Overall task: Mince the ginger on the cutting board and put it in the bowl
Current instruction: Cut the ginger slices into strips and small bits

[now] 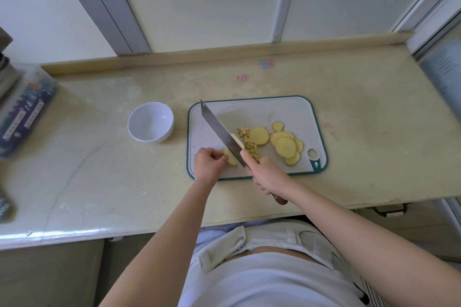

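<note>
Yellow ginger piece (232, 159) pinched in L grip (208, 163); R grip (268, 176) clasps knife (220, 131) just beside.

This looks like a home kitchen. A cutting board (287, 109) with sliced and chopped ginger (259, 136) and a cleaver (219, 129) lies on a pale stone countertop (361, 137). A white bowl (150, 122) stands left of the board. Frosted sliding panes (199, 2) rise behind it, and a cabinet handle (389, 210) shows below and to its right.
</note>
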{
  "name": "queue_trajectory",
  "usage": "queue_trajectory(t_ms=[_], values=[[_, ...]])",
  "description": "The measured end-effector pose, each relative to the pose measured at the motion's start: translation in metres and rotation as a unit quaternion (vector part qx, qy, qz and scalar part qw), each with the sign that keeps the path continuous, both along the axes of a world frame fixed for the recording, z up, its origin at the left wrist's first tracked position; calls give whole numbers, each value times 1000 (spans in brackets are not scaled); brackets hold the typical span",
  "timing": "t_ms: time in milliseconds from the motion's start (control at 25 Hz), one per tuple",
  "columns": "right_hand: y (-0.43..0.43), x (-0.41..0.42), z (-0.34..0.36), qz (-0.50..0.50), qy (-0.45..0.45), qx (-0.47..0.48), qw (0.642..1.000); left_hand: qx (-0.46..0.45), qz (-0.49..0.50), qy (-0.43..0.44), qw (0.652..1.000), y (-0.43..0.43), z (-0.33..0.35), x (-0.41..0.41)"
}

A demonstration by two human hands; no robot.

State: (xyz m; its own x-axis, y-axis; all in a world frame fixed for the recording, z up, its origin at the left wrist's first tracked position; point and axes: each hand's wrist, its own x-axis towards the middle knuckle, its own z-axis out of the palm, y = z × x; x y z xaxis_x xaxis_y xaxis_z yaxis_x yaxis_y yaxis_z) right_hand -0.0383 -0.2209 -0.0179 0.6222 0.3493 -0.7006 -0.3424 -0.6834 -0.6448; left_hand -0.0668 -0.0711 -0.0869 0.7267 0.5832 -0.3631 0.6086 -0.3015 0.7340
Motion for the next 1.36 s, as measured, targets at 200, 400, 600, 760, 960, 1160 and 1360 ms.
queue_trajectory(t_ms=[200, 400, 600, 760, 960, 1160, 1360], values=[[-10, -5, 9, -16, 9, 18, 1000, 9, -6, -6, 1000, 0, -3, -2], [-13, -10, 8, -14, 24, 8, 1000, 10, -5, -8, 1000, 0, -3, -2], [-13, -12, 6, -6, 35, 3, 999, 1, -8, -8, 1000, 2, -5, -2], [-12, -13, 6, -1, 36, -3, 999, -4, -2, -4, 1000, 1, -4, -1], [-5, -11, 5, -3, 29, -26, 999, -1, -3, -5, 1000, 0, -2, -1], [6, -4, 2, 27, -3, -56, 998, -8, -1, -11, 1000, -1, 4, -2], [17, -4, -8, 41, -43, -67, 996, -8, 0, -9, 1000, 0, 0, -2]])
